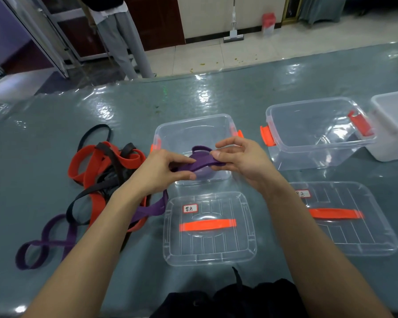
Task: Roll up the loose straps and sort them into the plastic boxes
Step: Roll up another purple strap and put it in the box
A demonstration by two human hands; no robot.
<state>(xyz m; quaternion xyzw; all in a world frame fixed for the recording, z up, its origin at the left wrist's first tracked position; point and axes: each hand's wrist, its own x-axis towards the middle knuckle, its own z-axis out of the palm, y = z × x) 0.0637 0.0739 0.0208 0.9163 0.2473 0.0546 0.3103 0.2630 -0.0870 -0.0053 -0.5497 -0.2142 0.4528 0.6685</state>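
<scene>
Grip: left hand (162, 172) and right hand (238, 157) each pinch purple strap (201, 164).
Risk: tail at 7 o'clock may snag pile (106, 166), loosening roll.

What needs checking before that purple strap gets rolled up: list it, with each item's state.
1. Left grip pinches the purple strap: ok.
2. Right grip pinches it too: ok.
3. Strap fully rolled: not ok, a tail hangs to the table.
4. Tail free of the strap pile: cannot tell, the forearm hides it.
5. Clear box behind the hands open: ok.
</scene>
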